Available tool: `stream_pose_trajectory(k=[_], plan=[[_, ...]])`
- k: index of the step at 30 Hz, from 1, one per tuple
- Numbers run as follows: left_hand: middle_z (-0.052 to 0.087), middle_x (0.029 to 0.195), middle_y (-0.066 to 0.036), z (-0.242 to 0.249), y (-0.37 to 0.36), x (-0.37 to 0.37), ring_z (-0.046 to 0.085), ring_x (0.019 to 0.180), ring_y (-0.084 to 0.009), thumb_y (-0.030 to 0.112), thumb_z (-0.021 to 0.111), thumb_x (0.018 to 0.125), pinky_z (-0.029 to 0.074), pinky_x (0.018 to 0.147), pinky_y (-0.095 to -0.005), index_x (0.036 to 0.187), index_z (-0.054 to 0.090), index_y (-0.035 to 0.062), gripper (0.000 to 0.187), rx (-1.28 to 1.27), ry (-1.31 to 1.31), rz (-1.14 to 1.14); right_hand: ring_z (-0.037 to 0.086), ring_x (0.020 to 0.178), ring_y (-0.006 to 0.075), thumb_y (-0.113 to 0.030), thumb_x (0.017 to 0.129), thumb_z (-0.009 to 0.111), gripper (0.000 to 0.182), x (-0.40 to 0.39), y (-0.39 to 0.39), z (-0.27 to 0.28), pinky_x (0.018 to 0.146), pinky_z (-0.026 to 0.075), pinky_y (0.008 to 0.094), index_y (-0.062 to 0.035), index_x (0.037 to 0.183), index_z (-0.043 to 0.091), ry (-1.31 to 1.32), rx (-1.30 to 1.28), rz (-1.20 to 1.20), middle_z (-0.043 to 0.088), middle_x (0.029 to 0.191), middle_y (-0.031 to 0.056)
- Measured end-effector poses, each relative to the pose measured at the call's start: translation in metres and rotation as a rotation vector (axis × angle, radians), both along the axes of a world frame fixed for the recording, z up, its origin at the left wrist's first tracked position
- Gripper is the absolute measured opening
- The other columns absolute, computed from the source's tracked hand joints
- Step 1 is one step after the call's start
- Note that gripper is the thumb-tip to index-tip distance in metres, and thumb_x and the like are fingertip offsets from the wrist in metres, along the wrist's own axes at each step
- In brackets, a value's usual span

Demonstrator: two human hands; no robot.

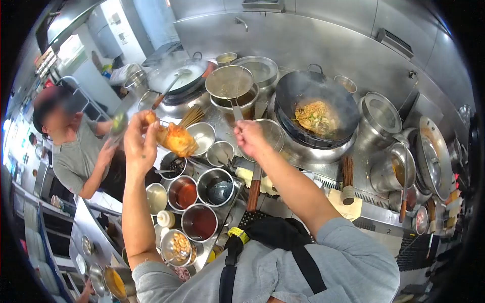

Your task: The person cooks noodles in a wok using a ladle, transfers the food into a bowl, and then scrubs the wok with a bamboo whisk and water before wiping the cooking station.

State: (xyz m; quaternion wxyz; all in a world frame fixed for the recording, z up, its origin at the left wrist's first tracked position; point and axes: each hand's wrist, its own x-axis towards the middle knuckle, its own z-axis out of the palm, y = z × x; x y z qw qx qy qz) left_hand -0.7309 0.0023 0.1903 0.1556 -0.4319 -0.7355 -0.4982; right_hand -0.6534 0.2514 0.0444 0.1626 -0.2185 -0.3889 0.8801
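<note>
My left hand (140, 141) is raised, its fingers pinched on a golden-brown fried piece of food (178, 140) that juts out to the right over the metal bowls. My right hand (251, 137) is closed round the handle of a round mesh strainer (229, 82). The strainer overlaps a steel pot (247, 110) of dark liquid. To its right, a black wok (289, 96) of steaming noodles (317, 116) sits on the burner. Beyond my left hand, a ladle (171, 87) with a wooden handle rests in a wok of white, steaming liquid (182, 80).
Several steel pots of sauce (200, 222) and a squeeze bottle (165, 218) stand below my left hand. A cleaver's wooden handle (254, 196) points towards me. A bamboo brush (347, 182) is at the right front. On the left stands another person (76, 146).
</note>
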Motion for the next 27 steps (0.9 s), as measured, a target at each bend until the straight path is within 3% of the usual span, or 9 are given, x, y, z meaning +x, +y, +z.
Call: stream_pose_trajectory(k=[3,5,7,15,19,22,23,25,27], plan=[[0.059,0.085,-0.005,0.003,0.024,-0.023,0.056,0.076,-0.0111,0.004,0.055,0.084,0.046,0.072,-0.0249,0.102,0.052,-0.0010,0.018,-0.040,-0.049,-0.021,0.038,0.043,0.0074,-0.015,0.090,0.049,0.010,0.041,0.012,0.031,0.036,0.029,0.0229,-0.0058,0.088,0.053,0.067,0.043,-0.007,0.048,0.062,0.0008],[0.059,0.085,-0.005,0.004,0.037,-0.031,0.056,0.076,-0.0110,0.004,0.056,0.084,0.046,0.071,-0.0249,0.101,0.053,-0.0009,0.018,-0.050,-0.063,-0.026,0.037,0.044,0.0062,-0.014,0.089,0.051,0.021,0.075,0.009,0.045,0.037,0.028,0.0210,-0.0043,0.107,0.052,0.042,0.091,-0.056,0.049,0.062,0.0002],[0.059,0.083,-0.005,0.002,0.044,-0.033,0.056,0.076,-0.0109,0.004,0.056,0.084,0.046,0.070,-0.0249,0.101,0.052,-0.0012,0.018,-0.067,-0.057,-0.017,0.036,0.043,0.0060,-0.015,0.089,0.051,0.026,0.102,0.010,0.045,0.037,0.028,0.0202,-0.0046,0.113,0.047,-0.001,0.186,-0.086,0.048,0.062,0.0001],[0.059,0.081,-0.008,-0.006,0.030,-0.010,0.057,0.074,-0.0142,0.005,0.058,0.082,0.046,0.070,-0.0265,0.100,0.052,-0.0014,0.020,-0.022,-0.014,0.020,0.036,0.041,0.0057,-0.017,0.091,0.048,0.024,0.119,0.010,0.033,0.034,0.026,0.0179,-0.0062,0.112,0.046,-0.053,0.275,-0.087,0.049,0.061,-0.0001],[0.059,0.079,-0.009,-0.009,0.003,0.035,0.058,0.072,-0.0160,0.005,0.058,0.081,0.047,0.069,-0.0279,0.098,0.054,-0.0013,0.019,0.039,-0.032,0.081,0.037,0.039,0.0071,-0.011,0.088,0.049,0.012,0.080,0.024,0.018,0.032,0.027,0.0200,-0.0044,0.098,0.052,-0.067,0.209,-0.014,0.051,0.062,0.0023],[0.058,0.080,-0.014,-0.008,-0.027,0.093,0.058,0.069,-0.0256,0.005,0.058,0.079,0.047,0.065,-0.0322,0.096,0.054,0.0000,0.018,-0.005,0.208,0.220,0.039,0.042,0.0061,-0.005,0.081,0.052,0.007,0.040,0.056,-0.017,0.035,0.030,0.0189,-0.0047,0.089,0.053,-0.025,0.120,0.152,0.050,0.062,0.0007],[0.057,0.080,-0.014,-0.016,-0.038,0.111,0.057,0.069,-0.0275,0.006,0.059,0.078,0.047,0.063,-0.0335,0.097,0.053,0.0012,0.020,0.016,0.223,0.267,0.040,0.043,0.0054,-0.005,0.081,0.052,0.006,0.028,0.068,-0.031,0.036,0.030,0.0185,-0.0045,0.087,0.053,0.006,-0.006,0.257,0.050,0.064,-0.0002],[0.054,0.080,-0.014,-0.023,-0.063,0.162,0.056,0.069,-0.0282,0.006,0.060,0.077,0.046,0.062,-0.0346,0.097,0.052,0.0019,0.022,0.024,0.315,0.404,0.042,0.050,0.0044,-0.008,0.084,0.053,0.004,0.022,0.064,-0.033,0.041,0.032,0.0170,-0.0059,0.087,0.054,-0.003,0.044,0.312,0.051,0.070,-0.0004],[0.053,0.080,-0.013,-0.033,-0.090,0.223,0.056,0.070,-0.0287,0.006,0.060,0.076,0.045,0.062,-0.0349,0.096,0.052,0.0018,0.022,0.061,0.207,0.526,0.047,0.054,0.0066,-0.017,0.089,0.051,0.022,0.019,0.071,-0.043,0.045,0.037,0.0200,0.0016,0.102,0.052,0.109,-0.156,0.524,0.061,0.089,0.0101]])
